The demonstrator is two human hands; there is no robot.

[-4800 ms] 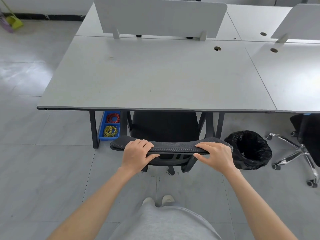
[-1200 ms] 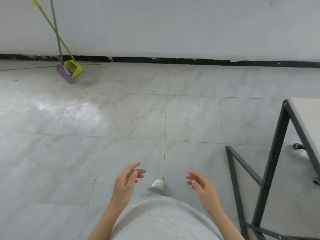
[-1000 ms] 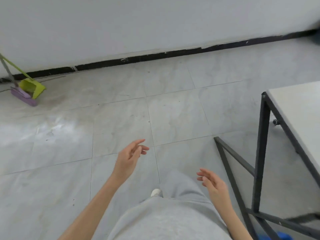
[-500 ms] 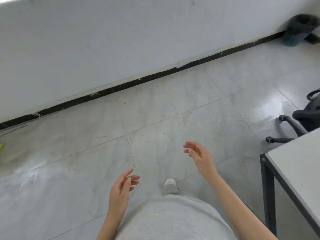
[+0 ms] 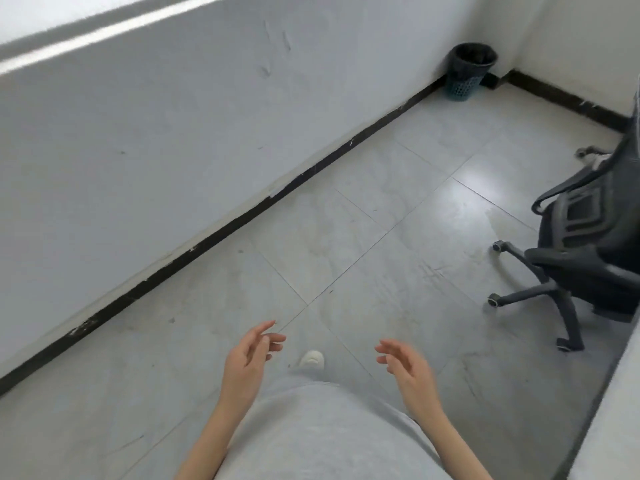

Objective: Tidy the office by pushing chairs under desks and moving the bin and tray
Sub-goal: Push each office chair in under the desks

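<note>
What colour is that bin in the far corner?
The bin is teal mesh with a black liner, seen in the head view.

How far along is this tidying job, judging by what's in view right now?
Nothing here shows a finished step. Both hands, left and right, are empty with relaxed fingers, so nothing is in hand. A black office chair stands out on the floor beside the desk edge, probably next to push in. A bin sits in the far corner.
</note>
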